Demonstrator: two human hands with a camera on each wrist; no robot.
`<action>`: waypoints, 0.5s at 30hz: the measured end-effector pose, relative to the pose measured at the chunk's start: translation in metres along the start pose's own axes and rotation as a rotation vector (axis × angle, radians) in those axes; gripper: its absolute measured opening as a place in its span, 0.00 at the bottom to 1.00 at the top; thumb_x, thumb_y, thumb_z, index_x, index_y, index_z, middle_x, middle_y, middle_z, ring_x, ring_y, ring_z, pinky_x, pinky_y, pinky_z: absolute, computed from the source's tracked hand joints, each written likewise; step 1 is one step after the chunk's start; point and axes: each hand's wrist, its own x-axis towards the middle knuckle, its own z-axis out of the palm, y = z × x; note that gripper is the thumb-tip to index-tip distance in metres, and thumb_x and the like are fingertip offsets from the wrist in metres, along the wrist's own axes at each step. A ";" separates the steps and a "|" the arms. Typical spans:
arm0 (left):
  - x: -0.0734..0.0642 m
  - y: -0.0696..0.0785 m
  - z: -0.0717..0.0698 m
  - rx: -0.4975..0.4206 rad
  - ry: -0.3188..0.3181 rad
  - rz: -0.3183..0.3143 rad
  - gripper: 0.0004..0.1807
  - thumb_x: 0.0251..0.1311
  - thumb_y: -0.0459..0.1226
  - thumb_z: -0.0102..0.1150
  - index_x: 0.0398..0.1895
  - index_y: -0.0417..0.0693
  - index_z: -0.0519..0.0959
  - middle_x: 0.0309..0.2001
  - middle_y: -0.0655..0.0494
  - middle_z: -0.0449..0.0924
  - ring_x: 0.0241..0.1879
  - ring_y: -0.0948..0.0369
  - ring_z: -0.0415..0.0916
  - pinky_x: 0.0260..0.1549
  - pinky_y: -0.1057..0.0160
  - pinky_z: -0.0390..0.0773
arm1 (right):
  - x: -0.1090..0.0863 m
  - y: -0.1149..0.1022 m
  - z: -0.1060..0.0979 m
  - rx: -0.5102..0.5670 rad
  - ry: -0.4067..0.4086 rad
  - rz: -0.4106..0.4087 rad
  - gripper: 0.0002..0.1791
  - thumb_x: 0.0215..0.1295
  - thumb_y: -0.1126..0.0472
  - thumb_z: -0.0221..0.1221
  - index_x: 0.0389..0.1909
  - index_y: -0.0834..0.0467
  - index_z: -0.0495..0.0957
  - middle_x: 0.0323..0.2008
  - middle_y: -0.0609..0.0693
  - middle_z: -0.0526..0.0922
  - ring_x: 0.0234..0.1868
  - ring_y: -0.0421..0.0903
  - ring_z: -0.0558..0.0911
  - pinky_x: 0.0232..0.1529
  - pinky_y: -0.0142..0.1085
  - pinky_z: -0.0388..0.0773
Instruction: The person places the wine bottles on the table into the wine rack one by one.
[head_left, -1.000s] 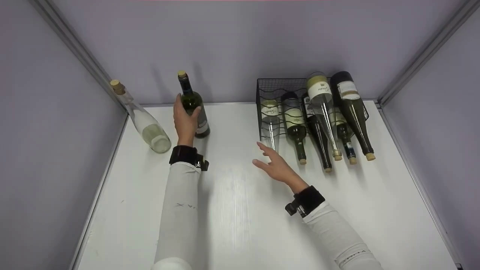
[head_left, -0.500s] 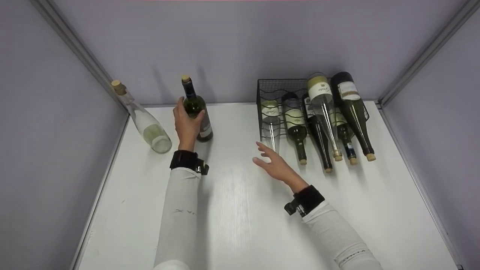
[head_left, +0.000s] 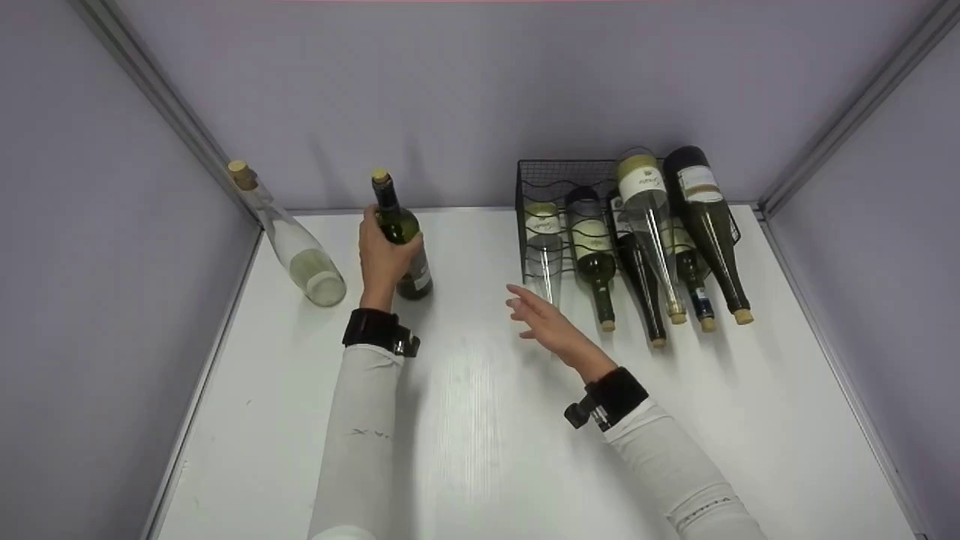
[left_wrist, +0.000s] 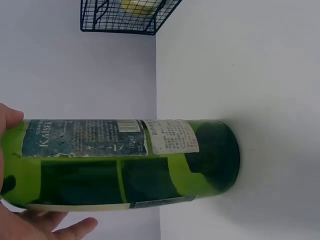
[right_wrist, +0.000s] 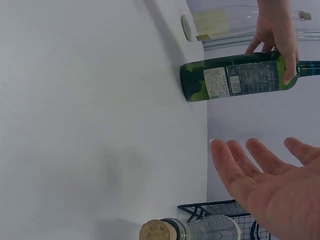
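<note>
My left hand (head_left: 384, 259) grips a green wine bottle (left_wrist: 110, 165) around its upper body, thumb on the near side. The bottle is upright, corked, with a dark back label and a white sticker low down, its base close over the white table. My right hand (head_left: 551, 326) hovers with fingers extended and holds nothing, just in front of a black wire wine rack (head_left: 519, 225). Nearest to it is a clear bottle (head_left: 544, 259) lying in the rack, its neck partly hidden behind the hand. In the right wrist view, that bottle's cork (right_wrist: 158, 231) shows below the palm.
Several corked bottles lie in the rack with necks toward me, including a clear bottle (head_left: 643, 202) and a dark green bottle (head_left: 705, 225) on top. A clear bottle (head_left: 304, 259) stands at the left. Grey walls (head_left: 450, 90) enclose the white table (head_left: 450, 450).
My left hand has brought the green wine bottle a little toward me and to the right. The right hand has stayed nearly in place, its fingers shifting slightly.
</note>
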 end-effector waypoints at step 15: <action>-0.028 0.000 0.019 0.032 0.093 0.224 0.42 0.47 0.40 0.72 0.68 0.44 0.67 0.53 0.44 0.72 0.53 0.51 0.73 0.54 0.49 0.72 | -0.002 -0.005 0.002 0.041 -0.062 -0.019 0.35 0.78 0.39 0.37 0.74 0.59 0.58 0.67 0.64 0.65 0.66 0.60 0.69 0.60 0.52 0.71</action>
